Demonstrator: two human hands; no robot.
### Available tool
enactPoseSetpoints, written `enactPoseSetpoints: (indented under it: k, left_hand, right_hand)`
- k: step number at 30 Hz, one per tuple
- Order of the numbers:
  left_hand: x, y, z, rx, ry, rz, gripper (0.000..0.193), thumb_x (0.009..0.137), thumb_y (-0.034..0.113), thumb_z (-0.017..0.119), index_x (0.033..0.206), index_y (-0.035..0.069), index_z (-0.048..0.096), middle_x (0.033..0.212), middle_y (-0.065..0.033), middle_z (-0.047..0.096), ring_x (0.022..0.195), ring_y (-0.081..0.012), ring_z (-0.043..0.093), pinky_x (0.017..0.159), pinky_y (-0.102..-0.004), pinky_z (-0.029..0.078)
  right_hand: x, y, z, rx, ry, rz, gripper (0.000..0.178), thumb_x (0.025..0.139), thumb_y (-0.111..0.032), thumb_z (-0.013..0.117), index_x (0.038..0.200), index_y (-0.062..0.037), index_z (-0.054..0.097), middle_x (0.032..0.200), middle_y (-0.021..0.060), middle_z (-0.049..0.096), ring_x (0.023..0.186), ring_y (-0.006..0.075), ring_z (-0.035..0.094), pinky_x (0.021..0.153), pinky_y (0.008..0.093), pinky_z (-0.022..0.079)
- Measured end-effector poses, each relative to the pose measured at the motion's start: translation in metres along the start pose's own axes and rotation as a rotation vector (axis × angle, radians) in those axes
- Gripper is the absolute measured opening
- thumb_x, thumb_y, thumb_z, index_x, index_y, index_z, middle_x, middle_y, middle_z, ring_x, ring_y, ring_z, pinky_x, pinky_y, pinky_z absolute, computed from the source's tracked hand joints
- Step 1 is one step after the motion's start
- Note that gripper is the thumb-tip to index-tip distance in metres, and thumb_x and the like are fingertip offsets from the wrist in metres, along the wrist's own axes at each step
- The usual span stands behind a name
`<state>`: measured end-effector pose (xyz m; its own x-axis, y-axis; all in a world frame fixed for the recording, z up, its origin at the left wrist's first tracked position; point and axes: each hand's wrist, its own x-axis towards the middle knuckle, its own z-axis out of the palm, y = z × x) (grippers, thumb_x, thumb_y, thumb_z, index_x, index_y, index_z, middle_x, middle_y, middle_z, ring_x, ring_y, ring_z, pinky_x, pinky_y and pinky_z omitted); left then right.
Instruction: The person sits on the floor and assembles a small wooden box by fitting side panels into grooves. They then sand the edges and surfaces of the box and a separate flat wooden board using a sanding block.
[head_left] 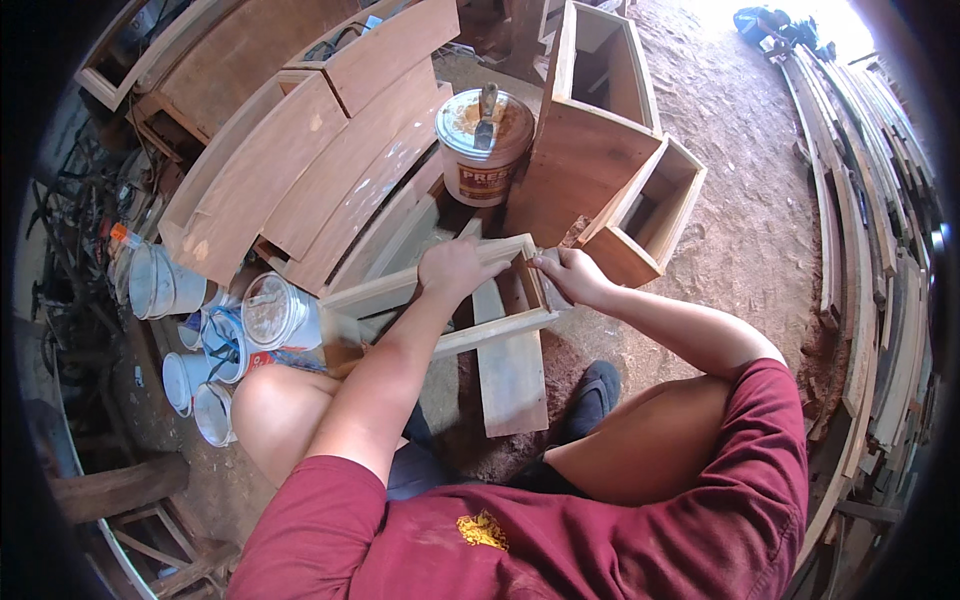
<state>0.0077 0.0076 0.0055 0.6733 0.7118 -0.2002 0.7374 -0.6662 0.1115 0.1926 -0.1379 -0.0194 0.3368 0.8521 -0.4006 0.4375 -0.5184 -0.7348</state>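
A narrow open wooden drawer box (497,331) lies in front of my knees, its right end toward my right hand. My left hand (452,266) is closed over the drawer's far side rail. At the right end, my right hand (572,276) is closed with the thumb at the top corner; a thin greyish piece shows by its fingers, too blurred to name. Under the drawer, a flat pale board (512,385) sticks out toward me.
Beyond stands a lidded white bucket (477,180) with a putty knife (486,118) on top. Wooden drawers (250,190) stack at left, above several plastic tubs (278,312). Wooden boxes (600,150) stand far right of centre. Long planks (850,230) line the right side.
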Motion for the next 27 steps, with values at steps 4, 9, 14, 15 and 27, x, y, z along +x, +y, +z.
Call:
enactPoseSetpoints:
  k: [4,9,14,15,27]
  left_hand:
    - [0.005,-0.006,0.014,-0.039,0.024,0.032,0.076,0.079,0.079,0.064,0.113,0.012,0.073,0.097,-0.0148,0.076,0.094,-0.0307,0.075,0.078,-0.0450,0.060]
    - [0.002,-0.015,0.026,-0.113,0.142,0.047,0.068,0.078,0.075,0.068,0.102,0.012,0.073,0.093,-0.0123,0.076,0.090,-0.0298,0.075,0.077,-0.0435,0.060]
    - [0.000,-0.020,0.025,-0.124,0.166,0.058,0.064,0.079,0.073,0.069,0.100,0.012,0.072,0.089,-0.0095,0.076,0.086,-0.0266,0.075,0.076,-0.0405,0.059]
    - [0.002,-0.016,0.026,-0.136,0.189,0.095,0.063,0.079,0.072,0.069,0.099,0.012,0.072,0.088,-0.0089,0.076,0.085,-0.0257,0.075,0.075,-0.0401,0.059]
    - [0.004,-0.023,0.032,-0.188,0.181,0.188,0.065,0.083,0.072,0.065,0.105,0.012,0.071,0.088,-0.0096,0.076,0.083,-0.0255,0.076,0.073,-0.0412,0.059]
  right_hand:
    - [-0.002,-0.004,0.004,-0.223,0.022,-0.103,0.059,0.105,-0.050,0.047,0.124,0.0050,0.057,0.112,0.0330,0.068,0.110,0.0473,0.065,0.094,0.0506,0.051]
    - [-0.028,-0.013,0.015,-0.065,0.079,-0.032,0.048,0.106,-0.043,0.050,0.122,0.0020,0.047,0.093,0.0308,0.068,0.088,0.0452,0.070,0.077,0.0518,0.054]
    - [0.001,0.006,0.037,-0.086,0.273,-0.085,0.040,0.106,-0.036,0.047,0.115,0.0025,0.045,0.107,0.0384,0.063,0.106,0.0568,0.060,0.086,0.0598,0.048]
    - [0.015,0.029,0.036,-0.193,0.289,-0.174,0.037,0.107,-0.034,0.048,0.117,0.0010,0.047,0.107,0.0349,0.063,0.105,0.0532,0.061,0.084,0.0567,0.050]
    - [0.053,0.073,0.048,-0.856,0.377,-0.380,0.031,0.096,-0.022,0.052,0.117,0.0004,0.058,0.118,0.0262,0.057,0.106,0.0428,0.059,0.090,0.0464,0.048]
